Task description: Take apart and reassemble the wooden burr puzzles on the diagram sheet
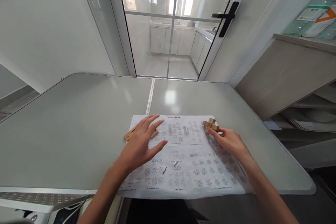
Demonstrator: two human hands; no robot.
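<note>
A large white paper sheet (181, 150) printed with small diagrams lies along the near side of the table. My left hand (143, 143) hovers over its left part, fingers spread, with nothing seen in its grasp. Partly hidden behind that hand are loose wooden puzzle pieces (128, 136); one shows the number 2. At the sheet's upper right, my right hand (231, 141) pinches a small cluster of interlocked wooden puzzle pieces (210, 124) with numbers on the top ends. The fingertips cover the cluster's lower right part.
The grey table (78, 122) has a seam down its middle. A glass door (173, 28) with a black handle (228, 17) stands beyond the far edge. To the right are wooden shelves (288, 73) with wrapped plastic bottles (319, 19) on top.
</note>
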